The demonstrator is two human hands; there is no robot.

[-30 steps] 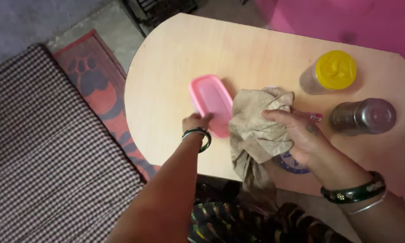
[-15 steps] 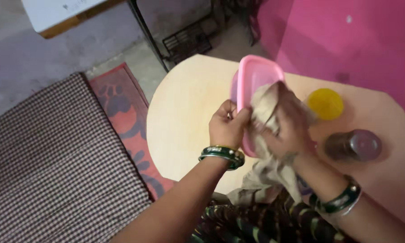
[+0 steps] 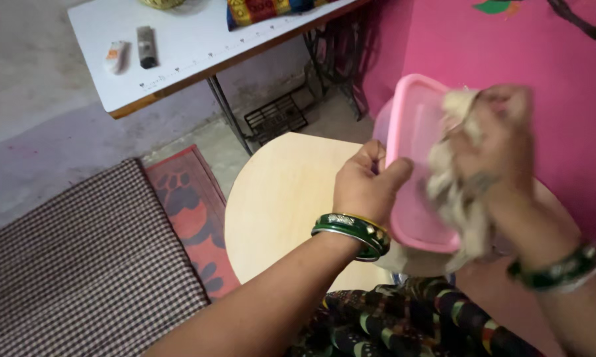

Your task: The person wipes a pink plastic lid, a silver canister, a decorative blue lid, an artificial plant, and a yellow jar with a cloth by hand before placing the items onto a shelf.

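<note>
So the pink lid was lying flat on the round wooden table a second ago, now it's lifted well above the table and tipped up on edge. The left hand went from touching its near end to gripping its side. The right hand brought the beige cloth off the table and presses it against the lid's face.

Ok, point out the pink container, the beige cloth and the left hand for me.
pink container (image 3: pixel 414 142), head view, on its flat pink face.
beige cloth (image 3: pixel 451 192), head view, on the bunched middle.
left hand (image 3: pixel 364 188), head view, on the back of the hand.
</note>
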